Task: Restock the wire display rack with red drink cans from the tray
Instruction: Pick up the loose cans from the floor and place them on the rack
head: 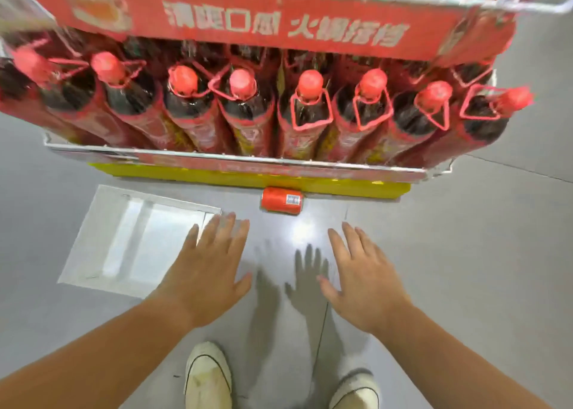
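One red drink can (281, 200) lies on its side on the grey floor, against the yellow base of the wire display rack (235, 157). A white tray (93, 253) sits on the floor to the left with nothing in it. My left hand (207, 269) hovers over the tray's right edge, palm down, fingers spread, holding nothing. My right hand (362, 272) hovers over the floor to the right, also spread and holding nothing. Both hands are short of the can.
The rack's lower shelf holds a row of dark bottles with red caps (242, 83). A red banner (248, 21) fronts the shelf above. My two white shoes (207, 377) stand on the floor below the hands.
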The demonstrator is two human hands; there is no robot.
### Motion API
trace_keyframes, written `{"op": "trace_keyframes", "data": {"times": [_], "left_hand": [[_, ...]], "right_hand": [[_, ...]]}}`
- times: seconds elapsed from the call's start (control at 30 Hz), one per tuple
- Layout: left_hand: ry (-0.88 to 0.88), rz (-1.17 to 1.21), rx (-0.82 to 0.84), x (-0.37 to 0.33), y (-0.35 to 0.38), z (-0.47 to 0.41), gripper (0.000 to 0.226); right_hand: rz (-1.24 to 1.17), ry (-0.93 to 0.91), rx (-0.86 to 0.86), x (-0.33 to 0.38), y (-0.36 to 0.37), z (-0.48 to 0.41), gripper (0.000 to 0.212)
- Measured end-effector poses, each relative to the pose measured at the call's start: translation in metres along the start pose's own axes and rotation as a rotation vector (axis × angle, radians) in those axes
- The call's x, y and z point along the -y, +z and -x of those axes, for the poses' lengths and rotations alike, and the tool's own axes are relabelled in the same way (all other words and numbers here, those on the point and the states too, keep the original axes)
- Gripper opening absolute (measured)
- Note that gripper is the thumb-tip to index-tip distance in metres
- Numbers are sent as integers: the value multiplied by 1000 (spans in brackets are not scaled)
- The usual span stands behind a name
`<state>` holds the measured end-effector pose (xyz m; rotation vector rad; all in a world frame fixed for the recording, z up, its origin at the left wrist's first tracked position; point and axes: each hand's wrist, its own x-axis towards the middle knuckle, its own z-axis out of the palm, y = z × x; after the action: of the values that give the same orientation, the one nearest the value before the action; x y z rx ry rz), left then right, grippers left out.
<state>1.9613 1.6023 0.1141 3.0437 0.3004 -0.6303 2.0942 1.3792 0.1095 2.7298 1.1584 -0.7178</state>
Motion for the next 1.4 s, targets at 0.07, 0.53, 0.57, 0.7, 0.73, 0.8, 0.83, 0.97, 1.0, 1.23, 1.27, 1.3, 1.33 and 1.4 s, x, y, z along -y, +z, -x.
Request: {"op": "trace_keyframes", "data": {"times": [0.07,0.53,0.57,0.7,0.73,0.8,0.83,0.97,1.0,1.23,1.27,1.3,1.33,1.4], "left_hand": [[-9,-6,-15,6,34,-18,80],[-82,4,-43,75,133,-67,79],[-78,11,-56,75,133,-68,79],[-72,28,-111,72,132,-70,80],[-76,31,-116,72,130,-71,80],[-87,40,-115,71,123,-69,80],[-89,43,-113,71,118,-67,80],[-112,72,-97,64,79,-48,80],[-117,69,-103,63,65,-42,80],[-146,59,-172,69,-70,-3,86],[-153,63,-197,70,-91,3,86],[-160,68,-226,72,-111,9,86],[-165,76,-250,73,-132,16,85],[-168,82,-282,75,-175,30,85]], "right_hand": [[-4,-38,43,-1,32,-34,80],[138,-145,-54,30,119,-227,83],[164,-126,-66,32,121,-233,80],[122,-29,-32,41,127,-249,63],[59,1,-7,42,126,-249,60],[-113,77,47,43,116,-244,58],[-216,104,70,43,108,-237,56],[-579,126,-8,47,63,-191,29],[-643,137,-43,50,47,-177,27],[-844,170,-215,75,-90,-91,29],[-865,166,-227,79,-111,-80,29],[-887,159,-243,82,-133,-70,28],[-903,154,-262,85,-156,-60,26],[-926,149,-298,89,-204,-38,26]]}}
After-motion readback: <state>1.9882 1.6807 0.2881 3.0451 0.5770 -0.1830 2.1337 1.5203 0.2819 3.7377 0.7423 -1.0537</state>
